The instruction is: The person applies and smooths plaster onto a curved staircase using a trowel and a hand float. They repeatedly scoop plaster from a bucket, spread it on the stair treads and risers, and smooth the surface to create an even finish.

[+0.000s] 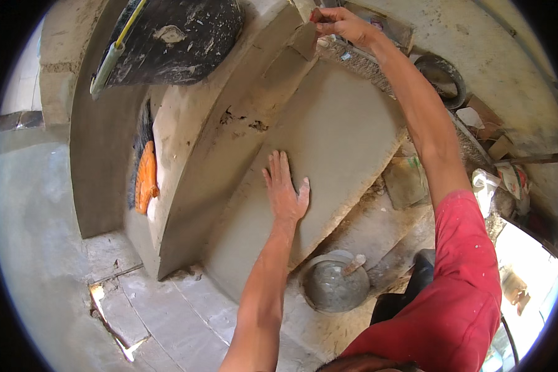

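Grey plaster slab (347, 124) lies under the flat left hand (285, 189) (right hand (338, 22) grips a trowel (304, 37)).

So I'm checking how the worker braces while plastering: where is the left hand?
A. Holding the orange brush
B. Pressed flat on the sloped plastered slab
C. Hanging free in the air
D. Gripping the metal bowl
B: the left hand lies flat, fingers spread, on the grey plastered slab, while the metal bowl sits untouched below it.
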`<state>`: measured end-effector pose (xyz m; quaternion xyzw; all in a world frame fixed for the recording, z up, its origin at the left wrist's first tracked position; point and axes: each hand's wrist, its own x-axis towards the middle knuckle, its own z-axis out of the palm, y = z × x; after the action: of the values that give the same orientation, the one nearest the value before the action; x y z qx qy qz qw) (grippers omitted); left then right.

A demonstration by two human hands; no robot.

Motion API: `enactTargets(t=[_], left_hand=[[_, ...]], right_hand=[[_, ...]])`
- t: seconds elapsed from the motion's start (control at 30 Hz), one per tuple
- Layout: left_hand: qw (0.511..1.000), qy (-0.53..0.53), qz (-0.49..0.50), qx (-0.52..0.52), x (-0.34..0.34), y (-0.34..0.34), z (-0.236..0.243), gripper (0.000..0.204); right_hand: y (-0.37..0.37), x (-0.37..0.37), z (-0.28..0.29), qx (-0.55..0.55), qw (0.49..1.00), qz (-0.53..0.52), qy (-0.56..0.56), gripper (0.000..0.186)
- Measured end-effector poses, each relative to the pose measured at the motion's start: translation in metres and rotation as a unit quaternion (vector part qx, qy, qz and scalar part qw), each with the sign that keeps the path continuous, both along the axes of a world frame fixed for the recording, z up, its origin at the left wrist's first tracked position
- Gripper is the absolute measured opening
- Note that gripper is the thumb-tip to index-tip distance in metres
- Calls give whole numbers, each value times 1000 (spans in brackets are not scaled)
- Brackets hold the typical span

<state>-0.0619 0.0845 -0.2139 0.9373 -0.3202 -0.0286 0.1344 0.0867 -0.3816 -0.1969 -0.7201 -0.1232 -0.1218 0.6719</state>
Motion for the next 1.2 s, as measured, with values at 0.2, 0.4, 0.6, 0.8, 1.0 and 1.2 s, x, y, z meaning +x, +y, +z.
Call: enactTargets(t=[0.2, 0.4, 0.6, 0.8, 1.0, 1.2], left_hand=[[1000, 4, -1, -8, 1, 1, -4, 94], [1000, 11, -4, -11, 2, 0, -1, 95], [1000, 6, 8, -1, 0, -3, 2, 95], [999, 18, 24, 14, -1, -3, 7, 93], [1000, -19, 8, -6, 0, 2, -9, 90], [923, 310, 105, -201, 6, 15, -31, 78]], right_hand=[[-16, 25, -35, 95, 992, -45, 72, 24], [-28, -8, -25, 125, 981, -136, 61, 34], [102, -94, -5, 36, 865, -500, -16, 27], [189, -81, 13, 90, 806, -583, -61, 33], [258, -61, 19, -39, 778, -616, -120, 40], [365, -93, 32, -28, 843, -530, -88, 50]])
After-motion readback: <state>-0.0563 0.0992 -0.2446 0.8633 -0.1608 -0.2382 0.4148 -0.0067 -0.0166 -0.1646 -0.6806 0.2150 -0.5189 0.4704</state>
